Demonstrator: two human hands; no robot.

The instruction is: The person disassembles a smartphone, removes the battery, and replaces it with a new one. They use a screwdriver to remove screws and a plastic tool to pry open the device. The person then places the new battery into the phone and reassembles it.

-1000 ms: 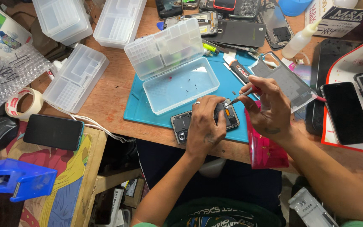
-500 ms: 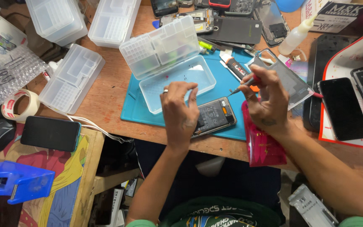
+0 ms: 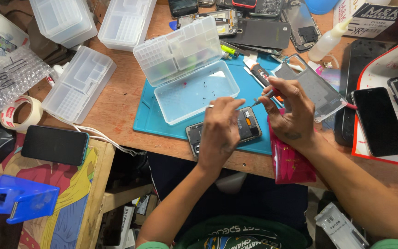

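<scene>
On the teal work mat, an opened black smartphone lies back-off under both hands. Right hand pinches a slim screwdriver; left hand hovers, fingertips together, holding I cannot tell what. Several tiny screws already sit in the clear plastic tray, so disassembly looks partway.

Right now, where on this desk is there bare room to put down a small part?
Bare wood shows between the closed clear organizer and the blue mat. A strip of mat lies free left of the open clear box. The back and right side are crowded with phones.
</scene>
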